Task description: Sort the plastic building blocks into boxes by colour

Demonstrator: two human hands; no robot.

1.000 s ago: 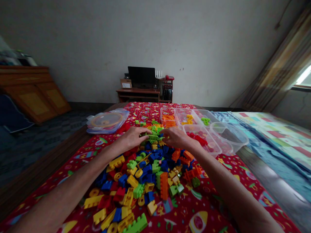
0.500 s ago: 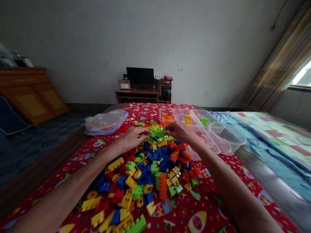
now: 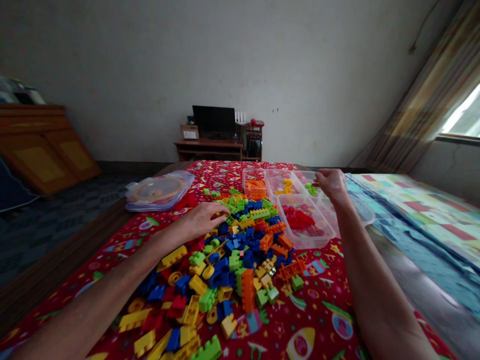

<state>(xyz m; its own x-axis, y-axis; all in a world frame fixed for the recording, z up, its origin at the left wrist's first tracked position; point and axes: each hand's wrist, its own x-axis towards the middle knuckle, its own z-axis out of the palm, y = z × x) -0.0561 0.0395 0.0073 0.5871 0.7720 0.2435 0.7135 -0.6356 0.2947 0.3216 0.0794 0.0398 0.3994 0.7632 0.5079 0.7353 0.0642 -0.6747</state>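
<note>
Head view | apparently sorting toy bricks (image 3: 221,272) | left hand (image 3: 205,218), centre, loosely curled, hold unclear | right hand (image 3: 332,184), upper right, clenched near green bricks (image 3: 311,189), contents hidden | next likely calls for clearing plastic container (image 3: 302,176) rim

cloth (image 3: 324,287): deep red, printed with rockets and stars in yellow, blue and green; loose blocks (image 3: 220,270): mixed yellow, strong blue, lime green, orange, red; boxes (image 3: 311,243): colourless, see-through; inside them, orange pieces (image 3: 256,189), yellow pieces (image 3: 286,187), red pieces (image 3: 299,218), lime pieces (image 3: 310,189); lids (image 3: 161,190): clear, bluish-violet lower edge; bed cover (image 3: 412,192): multicoloured patchwork with red and cream squares; curtain (image 3: 408,120): brown, striped; cabinet (image 3: 32,155): orange-brown, yellower panels; wall (image 3: 150,75): grey; monitor (image 3: 213,121): black
</note>
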